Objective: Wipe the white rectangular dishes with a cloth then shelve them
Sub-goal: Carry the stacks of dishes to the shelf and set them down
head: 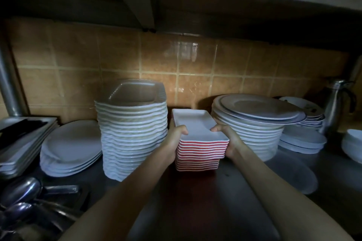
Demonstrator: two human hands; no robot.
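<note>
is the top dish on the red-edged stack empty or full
Empty: the top dish of the stack shows a bare white inside, nothing in it.

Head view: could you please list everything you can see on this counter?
dishes: one stack, white tops with red sides, centre of counter
ribbed plates: one tall stack, white, left of dishes
oval plates: short stack, white, further left
trays: short stack, metal, far left
ladles: several, steel, bottom left
round plates: one stack, white, right of dishes
small plates: short stacks, white, further right
jug: one, steel, far right
bowls: stack, white, right edge
wall: brown tiles, behind
left hand: grips dishes' left side
right hand: grips dishes' right side
</note>
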